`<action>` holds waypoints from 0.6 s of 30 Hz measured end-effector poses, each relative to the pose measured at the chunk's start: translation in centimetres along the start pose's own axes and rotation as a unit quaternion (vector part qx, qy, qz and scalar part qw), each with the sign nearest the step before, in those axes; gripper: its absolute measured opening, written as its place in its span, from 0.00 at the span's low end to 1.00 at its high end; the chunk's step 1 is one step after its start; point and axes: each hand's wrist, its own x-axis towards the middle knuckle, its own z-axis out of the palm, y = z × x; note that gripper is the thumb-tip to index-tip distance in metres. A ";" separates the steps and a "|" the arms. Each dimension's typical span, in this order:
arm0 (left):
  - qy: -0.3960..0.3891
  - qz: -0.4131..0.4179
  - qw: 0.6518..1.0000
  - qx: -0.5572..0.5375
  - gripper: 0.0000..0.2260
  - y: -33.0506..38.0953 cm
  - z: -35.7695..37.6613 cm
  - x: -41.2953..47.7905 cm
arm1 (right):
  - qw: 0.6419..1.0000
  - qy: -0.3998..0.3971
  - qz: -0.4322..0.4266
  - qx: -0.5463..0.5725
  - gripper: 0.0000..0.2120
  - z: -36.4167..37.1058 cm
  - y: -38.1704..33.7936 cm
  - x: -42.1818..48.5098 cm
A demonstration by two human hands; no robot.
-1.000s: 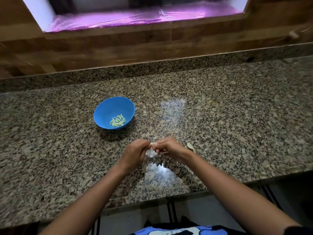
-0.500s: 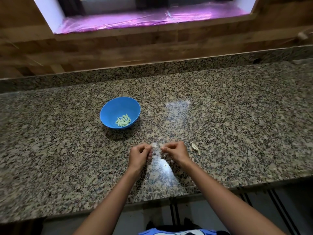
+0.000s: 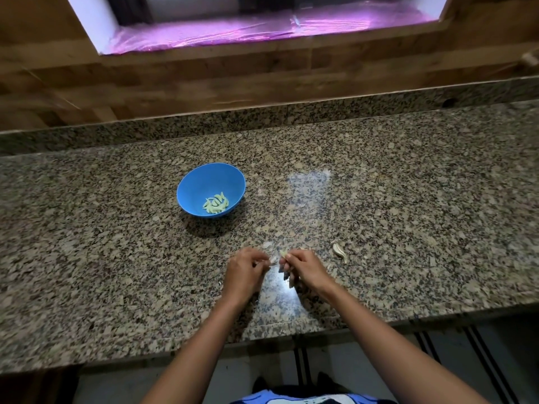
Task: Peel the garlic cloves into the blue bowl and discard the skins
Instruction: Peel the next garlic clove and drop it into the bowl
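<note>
A blue bowl (image 3: 189,188) stands on the granite counter and holds several peeled pale-green garlic cloves (image 3: 216,203). Nearer to me, my right hand (image 3: 303,268) pinches a garlic clove (image 3: 283,253) at its fingertips. My left hand (image 3: 243,272) pinches a thin papery skin (image 3: 273,260) hanging from that clove. The two hands sit a small gap apart, just above the counter. An unpeeled clove (image 3: 340,250) lies on the counter to the right of my right hand.
The speckled granite counter (image 3: 408,199) runs wide left and right, with its front edge (image 3: 291,328) close below my wrists. A granite upstand and wooden wall stand behind. Thin skin scraps (image 3: 267,244) lie just beyond my hands.
My hands have drawn slightly apart, and the skin now stretches between them. The view has shifted a little, so bowl and hands sit further right.
</note>
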 end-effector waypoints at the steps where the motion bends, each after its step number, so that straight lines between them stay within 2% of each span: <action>1: 0.007 0.023 1.000 0.009 0.08 0.1 0.1 -0.1 | 1.000 0.001 -0.005 -0.018 0.12 0.0 0.1 0.0; 3: 0.002 0.047 0.997 -0.055 0.11 0.8 0.2 -0.2 | 0.998 0.001 -0.020 -0.060 0.12 0.0 0.3 0.1; 5: -0.032 0.023 0.989 -0.143 0.10 1.4 0.2 -0.1 | 0.996 -0.007 -0.029 -0.089 0.11 0.0 -0.1 0.0; 7: -0.047 -0.025 0.971 -0.231 0.07 1.7 0.0 0.1 | 0.999 -0.020 -0.013 -0.034 0.11 0.0 -0.5 -0.3; 11: -0.085 -0.104 0.904 -0.405 0.08 2.2 -0.7 0.0 | 0.989 -0.074 0.061 0.114 0.11 -0.7 -1.0 -0.6; 14: -0.090 -0.142 0.863 -0.476 0.10 2.1 -0.8 0.0 | 0.975 -0.110 0.106 0.161 0.09 -1.1 -1.0 -0.5; 18: -0.087 -0.175 0.817 -0.542 0.11 2.1 -0.7 -0.1 | 0.961 -0.119 0.133 0.213 0.08 -1.0 -1.4 -0.6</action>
